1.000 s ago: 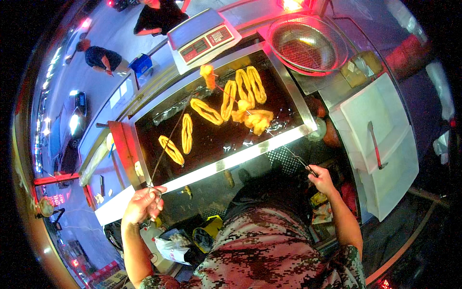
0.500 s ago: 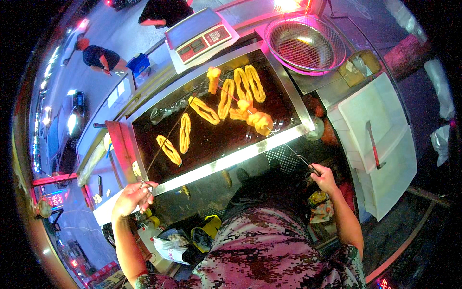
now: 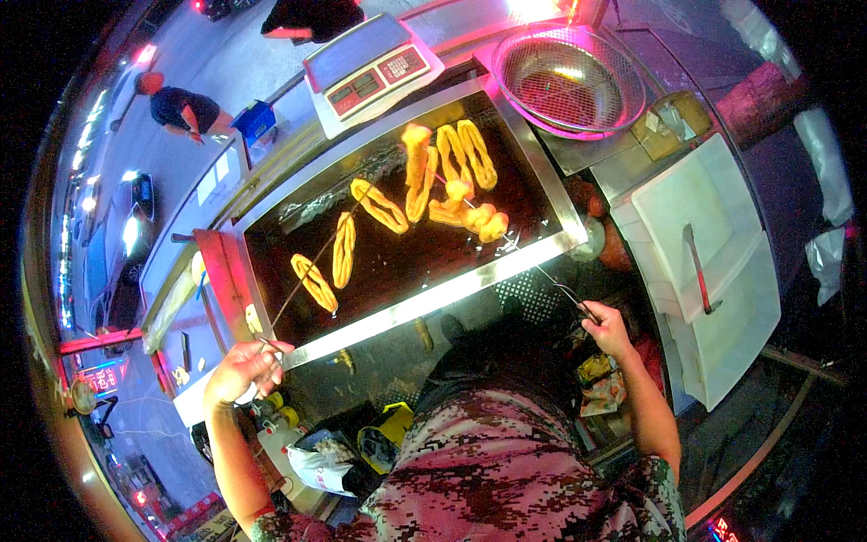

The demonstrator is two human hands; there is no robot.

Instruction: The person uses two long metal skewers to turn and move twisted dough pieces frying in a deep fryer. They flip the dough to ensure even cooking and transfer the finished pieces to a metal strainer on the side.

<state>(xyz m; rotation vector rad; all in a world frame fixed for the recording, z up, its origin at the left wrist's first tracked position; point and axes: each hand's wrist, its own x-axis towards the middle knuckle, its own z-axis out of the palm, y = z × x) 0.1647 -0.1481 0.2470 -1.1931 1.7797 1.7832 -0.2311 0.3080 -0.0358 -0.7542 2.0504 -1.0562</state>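
Note:
My left hand (image 3: pixel 244 369) is closed on a long thin rod (image 3: pixel 301 282), at the near left corner of a rectangular steel fryer (image 3: pixel 433 305). The rod slants across the dark oil (image 3: pixel 379 285), over looped golden dough strips (image 3: pixel 345 248). From the right, my right hand (image 3: pixel 607 327) grips the dark handle of a long thin metal tool (image 3: pixel 562 285). Its far end reaches lumpy fried dough pieces (image 3: pixel 488 224) near the front right rim; whether it pierces or only touches them, I cannot tell. Several more looped strips (image 3: pixel 476 154) float toward the back right.
Behind the fryer stand a scale (image 3: pixel 375 77) and a round wire basket (image 3: pixel 569 81). White tubs (image 3: pixel 722 352) sit at right, with a red-handled tool (image 3: pixel 700 271) on them. Bags (image 3: pixel 321 461) lie below, near my left arm. Two people (image 3: pixel 185 108) are beyond the counter.
The upright dough piece at the back has shifted right, against the looped strips. The lumpy pieces by the right tool have moved slightly back and left. Both hands keep nearly the same places.

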